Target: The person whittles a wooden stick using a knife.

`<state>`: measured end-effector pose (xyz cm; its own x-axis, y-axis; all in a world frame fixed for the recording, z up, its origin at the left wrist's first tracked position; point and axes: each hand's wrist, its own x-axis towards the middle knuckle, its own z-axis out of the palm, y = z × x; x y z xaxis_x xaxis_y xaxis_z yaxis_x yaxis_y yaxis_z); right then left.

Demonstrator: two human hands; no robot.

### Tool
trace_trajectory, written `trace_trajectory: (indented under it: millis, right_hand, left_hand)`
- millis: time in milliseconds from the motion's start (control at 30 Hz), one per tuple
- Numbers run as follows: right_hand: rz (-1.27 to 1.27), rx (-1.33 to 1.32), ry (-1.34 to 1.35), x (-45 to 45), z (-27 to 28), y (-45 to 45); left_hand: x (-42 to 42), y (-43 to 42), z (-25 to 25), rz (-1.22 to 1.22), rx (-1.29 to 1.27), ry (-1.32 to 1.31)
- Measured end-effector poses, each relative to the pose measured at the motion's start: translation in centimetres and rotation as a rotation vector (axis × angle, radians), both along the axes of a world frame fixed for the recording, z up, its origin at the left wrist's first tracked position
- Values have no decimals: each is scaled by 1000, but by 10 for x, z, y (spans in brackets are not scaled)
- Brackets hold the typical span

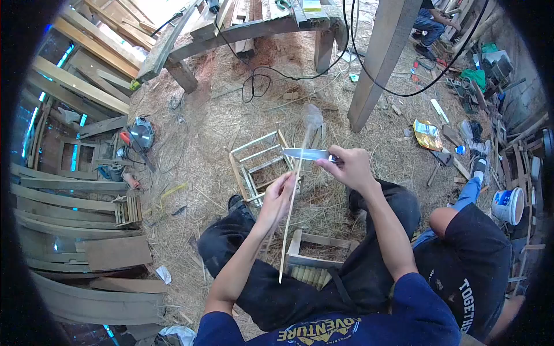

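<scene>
My left hand (277, 199) is closed around a long, thin pale strip (285, 248), which looks like bamboo or wood. The strip slants from above my lap up and away from me. In my right hand (350, 168) is a knife (309, 154), gripped by its handle, its blade pointing left across the strip's upper part. Whether the edge bites into the strip cannot be made out. Beyond my hands, a small wooden frame (236, 173) rests on the shaving-covered floor. Between my legs stands another low wooden piece with slats (309, 275).
A person in a black shirt (470, 265) sits close on my right; another person (430, 29) is at the far right. A wooden post (384, 63) and workbench (248, 29) stand ahead, with hanging cables. A circular saw (141, 134) lies left, a white bucket (508, 206) right.
</scene>
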<state>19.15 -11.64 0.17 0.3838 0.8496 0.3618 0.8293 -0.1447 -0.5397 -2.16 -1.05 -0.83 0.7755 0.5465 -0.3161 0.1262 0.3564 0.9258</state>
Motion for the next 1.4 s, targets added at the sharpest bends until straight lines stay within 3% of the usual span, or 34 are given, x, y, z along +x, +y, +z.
trace_trajectory:
  millis: [167, 300, 333, 433, 567, 667, 800, 933, 1000, 1133, 1200, 1400]
  right_hand:
    - [64, 43, -31, -13, 5, 15]
    - [96, 136, -109, -16, 12, 14]
    - [113, 146, -132, -16, 11, 13]
    - [155, 176, -199, -15, 8, 10]
    - [165, 182, -276, -11, 7, 6]
    - [158, 168, -291, -10, 5, 3]
    - [93, 223, -289, -2, -1, -1]
    - [64, 73, -333, 18, 2, -14]
    - [36, 7, -226, 12, -6, -12]
    - [47, -67, 138, 2, -13, -3]
    - [42, -82, 244, -2, -7, 3]
    - [116, 88, -69, -15, 0, 13]
  left_hand:
    - [13, 6, 5, 147, 36, -126]
    - [12, 8, -4, 49, 7, -125]
    - [13, 2, -4, 26, 165, -64]
    - [9, -13, 9, 0, -84, -90]
    - [2, -10, 7, -63, -216, -97]
    - [1, -12, 3, -70, -152, -52]
    - [-5, -10, 7, -101, -254, -55]
    - [-14, -6, 7, -160, -237, -51]
    - [-15, -4, 8, -165, -273, -60]
    - [-8, -8, 2, -64, -109, 31]
    - [-9, -2, 5, -59, -203, -4]
    - [6, 0, 6, -29, -154, -27]
